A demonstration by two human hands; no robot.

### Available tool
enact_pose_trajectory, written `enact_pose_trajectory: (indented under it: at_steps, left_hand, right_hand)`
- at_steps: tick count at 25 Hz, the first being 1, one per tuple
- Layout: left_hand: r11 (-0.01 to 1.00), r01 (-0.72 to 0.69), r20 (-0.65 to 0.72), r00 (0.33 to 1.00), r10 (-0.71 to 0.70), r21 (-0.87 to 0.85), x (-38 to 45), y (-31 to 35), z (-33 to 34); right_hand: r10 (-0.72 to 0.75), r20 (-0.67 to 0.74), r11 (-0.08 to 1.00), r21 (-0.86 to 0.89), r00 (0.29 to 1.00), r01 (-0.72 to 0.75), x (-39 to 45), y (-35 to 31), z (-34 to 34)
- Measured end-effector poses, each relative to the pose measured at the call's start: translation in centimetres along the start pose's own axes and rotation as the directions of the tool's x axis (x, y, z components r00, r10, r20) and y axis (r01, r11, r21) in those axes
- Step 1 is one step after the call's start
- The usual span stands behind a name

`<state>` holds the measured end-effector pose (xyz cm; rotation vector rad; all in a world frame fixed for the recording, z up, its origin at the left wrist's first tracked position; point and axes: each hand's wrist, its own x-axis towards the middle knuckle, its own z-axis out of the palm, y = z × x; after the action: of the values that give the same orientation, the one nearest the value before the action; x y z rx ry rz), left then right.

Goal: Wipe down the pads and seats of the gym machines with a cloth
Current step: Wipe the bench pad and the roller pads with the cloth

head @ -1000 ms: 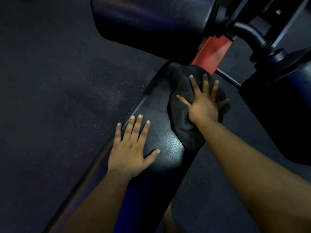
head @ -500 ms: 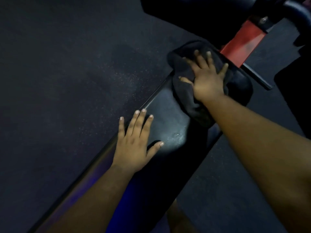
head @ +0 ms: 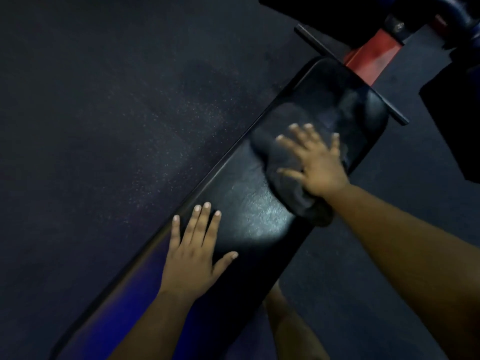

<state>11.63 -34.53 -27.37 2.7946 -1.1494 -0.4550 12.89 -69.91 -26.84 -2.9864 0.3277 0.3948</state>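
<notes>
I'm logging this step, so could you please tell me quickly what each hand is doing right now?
Left hand: open, flat on the bench pad.
Right hand: open, fingers spread, pressing the dark cloth onto the pad.

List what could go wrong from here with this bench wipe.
1. The dark cloth is bunched under the flat right hand, so it may smear rather than clean evenly.
2. The bench pad looks glossy; the left hand braced flat near its edge could slip off.
3. A far wipe might knock fingers on the black crossbar.
</notes>
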Motion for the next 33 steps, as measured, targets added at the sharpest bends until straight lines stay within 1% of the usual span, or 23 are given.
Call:
enact_pose_trajectory:
  at_steps: [1, 2, 3, 4, 5, 6, 8, 9, 11, 12, 13, 14, 15, 16, 17, 18, 21, 23, 25, 27, 29, 31, 33]
  left_hand:
    - [1.0, -0.009, -0.008, 1.0, 0.009, 0.004, -0.3, -0.2, 0.1]
    - [1.0, -0.01, -0.019, 1.0, 0.01, 0.007, -0.6, -0.3, 0.1]
    - [1.0, -0.006, -0.025, 1.0, 0.006, 0.007, -1.0, -0.5, 0.2]
    - [1.0, 0.001, -0.026, 1.0, -0.001, 0.003, -1.7, -0.7, 0.2]
    - [1.0, 0.014, -0.026, 1.0, -0.014, -0.006, -2.6, -1.0, 0.3]
    - [0.999, 0.032, -0.026, 0.999, -0.032, -0.014, -3.7, -1.5, 0.5]
    - [0.998, 0.067, -0.021, 0.998, -0.067, -0.015, -6.4, -2.6, 1.0]
    - [0.997, 0.081, -0.018, 0.997, -0.081, -0.007, -8.0, -3.2, 1.2]
    - [0.995, 0.099, -0.02, 0.995, -0.099, 0.005, -10.8, -4.5, 1.6]
    - [0.994, 0.109, -0.021, 0.994, -0.109, 0.011, -11.8, -5.0, 1.7]
    - [0.993, 0.117, -0.026, 0.993, -0.116, 0.016, -12.6, -5.4, 1.8]
    - [0.992, 0.125, -0.033, 0.992, -0.124, 0.016, -13.4, -5.8, 2.0]
    - [0.99, 0.137, -0.042, 0.99, -0.136, 0.012, -14.0, -6.0, 2.1]
    - [0.988, 0.157, -0.049, 0.986, -0.157, 0.004, -14.6, -6.1, 2.2]
    - [0.983, 0.183, -0.056, 0.981, -0.183, -0.008, -15.3, -6.2, 2.4]
    - [0.978, 0.21, -0.063, 0.976, -0.211, -0.019, -16.2, -6.3, 2.6]
    - [0.965, 0.257, -0.071, 0.963, -0.26, -0.046, -19.8, -6.4, 3.3]
    - [0.967, 0.248, -0.06, 0.966, -0.251, -0.053, -21.6, -5.8, 4.0]
    - [0.964, 0.261, -0.022, 0.965, -0.263, -0.046, -22.9, -4.3, 4.3]
    - [0.953, 0.302, 0.053, 0.952, -0.3, -0.031, -23.5, -3.0, 4.2]
    - [0.946, 0.325, 0.188, 0.93, -0.316, -0.017, -24.0, -1.5, 2.7]
    - [0.945, 0.327, 0.35, 0.887, -0.3, -0.021, -24.8, 0.8, 0.0]
    - [0.943, 0.329, 0.419, 0.865, -0.275, -0.061, -26.1, 4.2, -3.6]
  right_hand:
    - [0.241, -0.026, 0.967, 0.095, 0.97, -0.237, -1.1, 0.6, 0.3]
    - [0.424, -0.025, 0.892, 0.184, 0.905, -0.413, -2.6, -0.4, 0.7]
    - [0.536, -0.017, 0.823, 0.236, 0.844, -0.517, -4.4, -2.5, 1.4]
    - [0.575, -0.014, 0.796, 0.24, 0.818, -0.556, -6.6, -5.6, 2.2]
    - [0.546, -0.007, 0.819, 0.219, 0.838, -0.531, -8.8, -9.2, 2.9]
    - [0.468, 0.007, 0.869, 0.181, 0.884, -0.461, -10.8, -12.7, 3.6]
    - [0.222, 0.043, 0.972, 0.075, 0.974, -0.225, -12.7, -17.0, 4.3]
    - [0.073, 0.055, 0.995, 0.059, 0.996, -0.076, -11.7, -17.2, 4.0]
    - [-0.157, 0.051, 0.987, 0.031, 0.986, 0.156, -8.0, -15.4, 3.0]
    - [-0.198, 0.053, 0.98, 0.02, 0.979, 0.197, -6.1, -14.7, 2.4]
    - [-0.151, 0.048, 0.988, 0.037, 0.987, 0.15, -4.7, -14.3, 2.1]
    - [-0.024, 0.026, 0.997, 0.07, 0.999, 0.022, -4.3, -14.9, 2.4]
    - [0.136, 0.004, 0.984, 0.112, 0.991, -0.136, -4.5, -16.4, 2.9]
    - [0.252, -0.016, 0.957, 0.155, 0.967, -0.247, -5.3, -18.6, 3.4]
    - [0.286, -0.029, 0.945, 0.171, 0.958, -0.277, -6.6, -21.0, 3.9]
    - [0.25, -0.036, 0.956, 0.165, 0.968, -0.241, -8.3, -22.9, 4.3]
    - [-0.007, 0.004, 0.997, 0.082, 1.0, 0.007, -14.4, -25.7, 5.1]
    - [-0.118, 0.042, 0.992, 0.046, 0.992, 0.116, -18.7, -26.0, 6.4]
    - [-0.195, 0.093, 0.981, 0.045, 0.976, 0.191, -23.0, -25.9, 7.3]
    - [-0.219, 0.142, 0.975, 0.052, 0.965, 0.214, -25.9, -24.8, 7.5]
    - [-0.205, 0.201, 0.978, 0.07, 0.958, 0.194, -28.2, -22.9, 6.5]
    - [-0.152, 0.332, 0.988, 0.077, 0.931, 0.134, -30.4, -20.9, 4.3]
    - [-0.061, 0.402, 0.996, 0.08, 0.914, 0.031, -33.3, -19.3, 1.0]
